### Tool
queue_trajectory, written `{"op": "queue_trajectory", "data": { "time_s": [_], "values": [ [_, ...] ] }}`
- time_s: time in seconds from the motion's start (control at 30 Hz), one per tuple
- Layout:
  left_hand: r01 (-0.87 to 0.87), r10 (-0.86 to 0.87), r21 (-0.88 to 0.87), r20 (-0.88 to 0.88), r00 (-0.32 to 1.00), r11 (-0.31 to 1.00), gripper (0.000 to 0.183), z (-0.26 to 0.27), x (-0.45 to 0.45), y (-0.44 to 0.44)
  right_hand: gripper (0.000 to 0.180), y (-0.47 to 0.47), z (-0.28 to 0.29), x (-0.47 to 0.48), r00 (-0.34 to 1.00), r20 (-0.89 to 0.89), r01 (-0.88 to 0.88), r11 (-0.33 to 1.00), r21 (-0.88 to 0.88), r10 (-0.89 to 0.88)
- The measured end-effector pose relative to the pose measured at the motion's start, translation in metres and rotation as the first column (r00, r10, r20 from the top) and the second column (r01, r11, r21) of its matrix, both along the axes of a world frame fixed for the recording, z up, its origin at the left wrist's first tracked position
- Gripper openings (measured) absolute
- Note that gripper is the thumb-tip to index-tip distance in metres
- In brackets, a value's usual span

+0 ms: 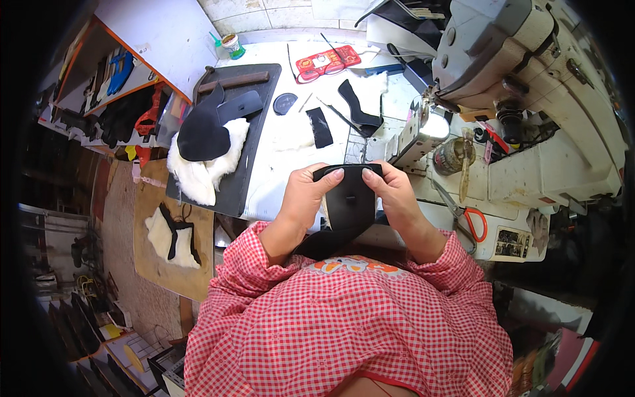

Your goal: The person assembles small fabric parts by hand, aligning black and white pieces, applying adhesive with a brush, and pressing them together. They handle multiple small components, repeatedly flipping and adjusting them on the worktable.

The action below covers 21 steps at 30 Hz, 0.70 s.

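Observation:
Both hands grip a black leather piece (349,208) in front of my chest. My left hand (310,191) pinches its upper left edge, thumb on top, and my right hand (392,188) pinches the upper right edge the same way. A small dark tab shows at the middle of the piece, and pale lining peeks out along its left side. The lower part curves toward my body. Just beyond my hands stands the arm of an industrial sewing machine (419,131). The fingers under the piece are hidden.
Scissors (464,213) with orange handles and a glue pot (449,156) with a brush lie on the right. On the left, a dark board (263,124) carries a hammer (233,82), black leather pieces (203,129) and white fleece (191,178). Eyeglasses (310,75) rest on a red case (342,57).

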<state>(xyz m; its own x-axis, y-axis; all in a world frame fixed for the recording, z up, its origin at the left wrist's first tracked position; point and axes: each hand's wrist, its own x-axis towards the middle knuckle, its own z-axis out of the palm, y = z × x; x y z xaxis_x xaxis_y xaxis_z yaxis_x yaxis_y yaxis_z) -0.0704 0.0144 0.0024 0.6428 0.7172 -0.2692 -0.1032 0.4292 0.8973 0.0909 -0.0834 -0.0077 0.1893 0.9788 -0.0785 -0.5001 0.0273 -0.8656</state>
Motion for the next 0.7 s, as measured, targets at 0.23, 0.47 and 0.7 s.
{"op": "queue_trajectory", "data": {
  "time_s": [0.23,0.47,0.7],
  "values": [
    [0.000,0.006,-0.078,0.079,0.997,0.997,0.031,0.011,0.010,-0.013,0.020,0.009,0.005,-0.009,0.964,0.092,0.245,0.968,0.055,-0.249],
    [0.105,-0.107,-0.057,-0.041,0.993,0.993,0.028,0.021,-0.001,-0.008,0.026,0.009,0.013,-0.001,0.989,0.021,0.145,0.989,-0.041,-0.144],
    [0.067,-0.067,-0.029,0.008,0.998,0.997,0.028,0.020,0.000,-0.004,0.023,0.009,0.007,0.001,0.991,-0.098,0.086,0.991,-0.105,-0.096]
  ]
}}
